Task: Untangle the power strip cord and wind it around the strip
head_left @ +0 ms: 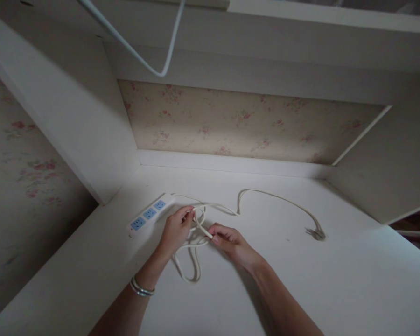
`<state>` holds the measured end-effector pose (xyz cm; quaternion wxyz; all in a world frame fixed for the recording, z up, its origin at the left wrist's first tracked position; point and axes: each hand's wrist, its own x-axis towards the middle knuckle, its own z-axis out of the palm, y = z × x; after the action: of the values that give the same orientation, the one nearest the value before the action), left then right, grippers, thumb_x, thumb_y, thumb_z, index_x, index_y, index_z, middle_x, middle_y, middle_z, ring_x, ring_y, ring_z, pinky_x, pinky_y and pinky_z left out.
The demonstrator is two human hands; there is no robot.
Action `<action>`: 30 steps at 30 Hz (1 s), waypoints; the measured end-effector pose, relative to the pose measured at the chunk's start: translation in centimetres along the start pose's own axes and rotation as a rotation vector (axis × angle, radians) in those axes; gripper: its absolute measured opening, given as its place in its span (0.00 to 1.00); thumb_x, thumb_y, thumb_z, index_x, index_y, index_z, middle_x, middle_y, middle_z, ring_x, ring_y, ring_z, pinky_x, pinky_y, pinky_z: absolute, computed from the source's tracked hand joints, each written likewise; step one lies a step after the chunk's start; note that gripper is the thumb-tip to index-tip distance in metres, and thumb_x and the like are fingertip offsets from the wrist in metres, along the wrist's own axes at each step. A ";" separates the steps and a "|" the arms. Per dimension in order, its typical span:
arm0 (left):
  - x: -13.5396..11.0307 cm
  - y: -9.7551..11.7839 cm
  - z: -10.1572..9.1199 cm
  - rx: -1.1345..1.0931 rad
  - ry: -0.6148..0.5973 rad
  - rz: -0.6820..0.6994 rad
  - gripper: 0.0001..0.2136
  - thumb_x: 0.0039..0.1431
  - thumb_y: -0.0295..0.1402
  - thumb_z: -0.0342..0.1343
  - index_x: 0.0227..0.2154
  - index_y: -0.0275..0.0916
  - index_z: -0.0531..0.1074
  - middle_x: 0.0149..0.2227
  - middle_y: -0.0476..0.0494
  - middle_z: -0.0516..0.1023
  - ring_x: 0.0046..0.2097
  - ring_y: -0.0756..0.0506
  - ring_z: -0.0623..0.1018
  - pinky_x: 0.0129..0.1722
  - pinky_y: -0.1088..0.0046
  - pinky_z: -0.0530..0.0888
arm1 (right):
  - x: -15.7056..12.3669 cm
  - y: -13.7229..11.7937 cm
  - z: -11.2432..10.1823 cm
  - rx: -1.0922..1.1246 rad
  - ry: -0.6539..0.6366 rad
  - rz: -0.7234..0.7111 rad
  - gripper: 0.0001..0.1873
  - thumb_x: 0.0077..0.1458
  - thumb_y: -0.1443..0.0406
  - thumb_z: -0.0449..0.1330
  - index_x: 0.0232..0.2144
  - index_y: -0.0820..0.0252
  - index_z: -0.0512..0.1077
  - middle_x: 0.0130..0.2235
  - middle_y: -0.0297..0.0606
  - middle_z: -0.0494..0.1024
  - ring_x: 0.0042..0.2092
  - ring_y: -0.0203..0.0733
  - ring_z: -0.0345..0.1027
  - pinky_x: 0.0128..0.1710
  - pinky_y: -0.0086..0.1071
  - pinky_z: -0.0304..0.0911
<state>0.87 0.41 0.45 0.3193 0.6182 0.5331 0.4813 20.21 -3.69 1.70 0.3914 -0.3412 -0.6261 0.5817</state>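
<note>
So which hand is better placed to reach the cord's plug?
Probably right: the right hand grips the cord nearer the plug; the left hand holds it by the power strip.

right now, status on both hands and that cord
Left hand and right hand both pinching the cord, loops bunched between them. Power strip flat beside left hand. Plug lying loose on desk, right of hands.

My white power strip [150, 213], with three blue sockets, lies flat at the far left. Its pale cord [273, 195] bunches in loose loops, pinched in my left hand [175, 231] and right hand [231, 241], then snakes right to the plug [317, 233], which lies flat.
</note>
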 end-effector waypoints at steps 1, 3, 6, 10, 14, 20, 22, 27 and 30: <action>0.1 -0.1 0.0 -0.004 0.005 0.000 0.13 0.57 0.38 0.52 0.39 0.38 0.76 0.35 0.44 0.80 0.35 0.45 0.77 0.36 0.73 0.71 | 0.0 0.2 0.0 0.001 -0.026 0.015 0.19 0.54 0.50 0.57 0.35 0.59 0.73 0.31 0.36 0.69 0.34 0.38 0.61 0.35 0.31 0.59; 0.1 -0.2 0.1 0.007 0.004 0.000 0.13 0.58 0.39 0.52 0.40 0.38 0.75 0.34 0.43 0.80 0.34 0.45 0.77 0.35 0.73 0.71 | 0.0 0.6 0.0 0.018 -0.074 0.045 0.18 0.53 0.50 0.59 0.35 0.58 0.73 0.30 0.34 0.69 0.32 0.37 0.60 0.33 0.30 0.58; -0.1 0.0 0.3 0.048 -0.016 0.020 0.14 0.58 0.39 0.51 0.41 0.38 0.75 0.33 0.43 0.80 0.32 0.46 0.76 0.33 0.74 0.70 | 0.2 0.9 0.2 0.059 -0.081 0.065 0.17 0.53 0.52 0.59 0.37 0.59 0.73 0.31 0.34 0.70 0.33 0.36 0.61 0.35 0.30 0.58; -0.8 0.6 0.7 0.101 -0.085 0.071 0.15 0.60 0.40 0.49 0.41 0.38 0.75 0.29 0.46 0.78 0.26 0.49 0.73 0.27 0.76 0.68 | 0.4 0.7 0.7 -0.015 -0.010 0.052 0.20 0.54 0.51 0.59 0.41 0.58 0.74 0.27 0.31 0.67 0.29 0.34 0.57 0.30 0.28 0.55; -1.0 1.0 0.8 0.127 -0.095 0.072 0.14 0.60 0.40 0.49 0.41 0.39 0.75 0.27 0.48 0.77 0.25 0.50 0.71 0.26 0.77 0.67 | 0.4 0.2 1.0 -0.140 -0.037 -0.019 0.16 0.53 0.51 0.60 0.32 0.57 0.78 0.23 0.30 0.64 0.27 0.34 0.55 0.27 0.28 0.54; -0.3 0.8 0.4 0.073 -0.031 0.026 0.14 0.59 0.41 0.49 0.41 0.39 0.74 0.33 0.46 0.78 0.30 0.49 0.74 0.31 0.76 0.68 | -0.2 0.1 0.0 -0.018 -0.118 0.033 0.16 0.54 0.54 0.60 0.35 0.60 0.78 0.30 0.35 0.73 0.34 0.37 0.64 0.36 0.31 0.60; -0.1 0.7 0.3 -0.034 -0.044 -0.040 0.15 0.58 0.42 0.50 0.40 0.38 0.74 0.32 0.46 0.78 0.29 0.49 0.73 0.30 0.75 0.68 | -0.3 0.4 -0.3 0.075 -0.187 0.082 0.16 0.53 0.56 0.62 0.37 0.61 0.78 0.33 0.36 0.75 0.36 0.37 0.65 0.39 0.32 0.60; 0.0 1.1 0.1 -0.359 -0.335 -0.168 0.15 0.56 0.44 0.54 0.31 0.34 0.73 0.28 0.46 0.74 0.31 0.49 0.72 0.32 0.75 0.68 | -0.2 1.5 -0.1 0.386 -0.203 0.098 0.11 0.48 0.62 0.67 0.35 0.62 0.78 0.35 0.38 0.76 0.39 0.36 0.67 0.44 0.33 0.59; -0.6 1.9 0.3 -0.530 -0.592 -0.223 0.15 0.57 0.45 0.54 0.34 0.35 0.70 0.29 0.45 0.74 0.31 0.48 0.73 0.33 0.72 0.70 | -0.1 1.4 0.1 0.548 -0.168 0.065 0.13 0.47 0.65 0.68 0.38 0.62 0.77 0.33 0.35 0.74 0.38 0.34 0.67 0.46 0.33 0.60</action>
<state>1.83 -0.57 1.88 0.6571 0.5647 0.3396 0.3660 20.12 -3.68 0.32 0.3966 -0.1934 -0.4647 0.7677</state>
